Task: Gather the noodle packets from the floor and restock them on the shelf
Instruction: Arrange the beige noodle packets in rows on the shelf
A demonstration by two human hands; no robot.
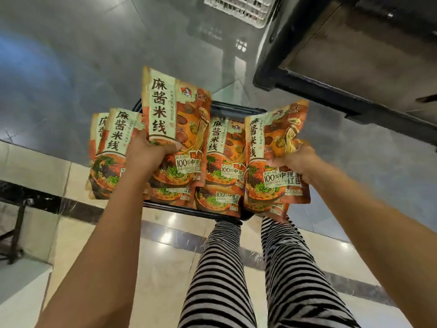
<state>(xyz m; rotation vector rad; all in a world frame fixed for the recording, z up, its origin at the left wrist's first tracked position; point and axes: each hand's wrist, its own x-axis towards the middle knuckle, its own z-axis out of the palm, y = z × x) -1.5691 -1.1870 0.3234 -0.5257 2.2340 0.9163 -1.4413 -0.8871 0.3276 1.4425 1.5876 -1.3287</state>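
Orange and green noodle packets fill the middle of the view. My left hand point(147, 153) grips several of them fanned out, the tallest packet point(175, 110) sticking up above the others, with two more packets point(111, 147) spread to its left. My right hand point(296, 162) pinches another packet point(276, 162) by its middle right side. More packets point(224, 162) lie below in a black basket point(236, 110) on the floor. A dark shelf unit point(331, 74) stands at the upper right.
My legs in striped trousers point(248, 268) stand just behind the basket. A white plastic crate point(238, 8) sits at the top on the grey floor. A black stand point(14, 233) is at the left edge on the beige tiles.
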